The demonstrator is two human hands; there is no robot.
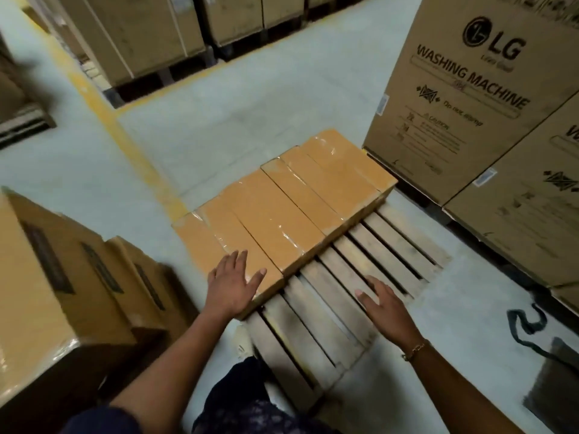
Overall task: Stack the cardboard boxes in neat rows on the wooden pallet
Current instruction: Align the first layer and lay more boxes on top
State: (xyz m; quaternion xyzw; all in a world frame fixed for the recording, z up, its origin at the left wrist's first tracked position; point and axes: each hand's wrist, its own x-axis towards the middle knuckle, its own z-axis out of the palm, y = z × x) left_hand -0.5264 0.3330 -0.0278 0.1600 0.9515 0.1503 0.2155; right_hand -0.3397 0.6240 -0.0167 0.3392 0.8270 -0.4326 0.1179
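Cardboard boxes (275,214), tape-wrapped, lie side by side in one row on the far half of the wooden pallet (313,327), whose near slats show. The left grip (235,281) rests flat, fingers straight, on the near end of a box at the row's left. The right grip (383,305) is spread wide over the slats, holding nothing. Washing machine cartons (470,98) crowd the pallet's right edge, brown cartons (62,277) stand to its left, and grey floor (235,120) stretches beyond.

At 2 o'clock I read on the tall carton (454,98): "LG" logo, "WASHING MACHINE", and lower down "CAUTION". Dark labels on the brown boxes (62,261) at 8 o'clock: illegible to me.
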